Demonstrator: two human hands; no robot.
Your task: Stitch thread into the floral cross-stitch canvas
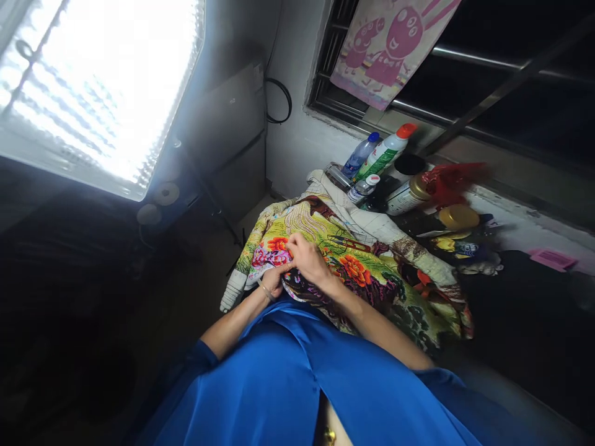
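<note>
A large embroidered cloth with bright flowers and greenery lies over my lap and the table edge. My right hand rests on top of it with the fingers curled, pinching at the fabric near a red flower. My left hand, with a thin bangle at the wrist, holds the cloth's edge from below, fingers curled under the fabric. The two hands touch each other. What the right fingertips pinch is too small to make out. I wear a blue top.
Several bottles and jars stand on the ledge behind the cloth, below a dark barred window with a pink cartoon towel. A bright light panel on a stand is at the left. A pink object lies far right.
</note>
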